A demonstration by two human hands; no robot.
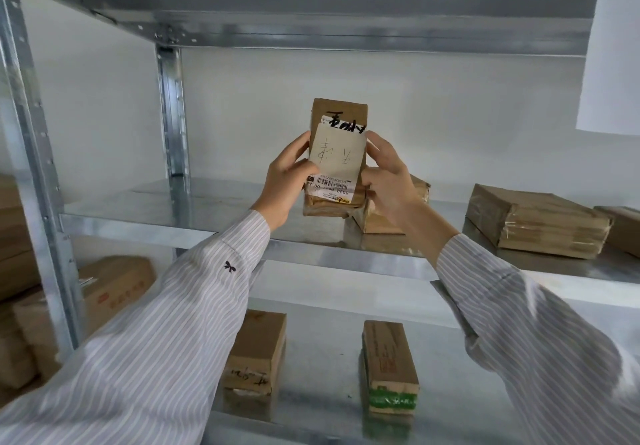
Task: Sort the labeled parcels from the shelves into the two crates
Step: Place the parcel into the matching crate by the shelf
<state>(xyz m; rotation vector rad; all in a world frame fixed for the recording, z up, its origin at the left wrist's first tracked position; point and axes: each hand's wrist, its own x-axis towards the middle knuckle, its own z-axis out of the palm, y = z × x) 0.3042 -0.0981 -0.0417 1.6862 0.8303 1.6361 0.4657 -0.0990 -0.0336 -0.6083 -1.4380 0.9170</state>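
Striped shirt sleeves reach up from the bottom corners, the left sleeve point(156, 323) bearing a small dark bow mark and the right sleeve point(519, 323) pushed a little way up the forearm. Between the two hands stands a brown parcel point(341, 105), held upright in front of the middle shelf point(173, 209). The left hand point(287, 181) grips its left edge, thumb laid across the front. The right hand point(388, 181) clasps the right edge with fingers curled round it. A pale handwritten slip point(337, 152) covers the middle of the parcel's face. Bold black writing shows above the slip, and a barcode label point(332, 185) sits below it, just beside the left thumb.

Just behind the right hand, a second brown parcel point(420, 188) lies flat on the middle shelf, partly hidden by the wrist. Further right of that hand rests a taped bundle point(540, 226), with another brown package point(623, 226) just beside it at the frame's edge. Left of the left hand, the shelf surface is bare metal back to a grey upright post point(173, 112).

Below the hands, on the lower shelf point(329, 358), two narrow parcels lie apart: one with handwriting point(258, 351) under the left forearm, and one with green tape point(389, 365) at its near end. Far left of the left sleeve, cardboard boxes point(114, 285) are stacked. Above the hands runs the upper shelf point(311, 5), and a white sheet point(613, 46) hangs up to the right.
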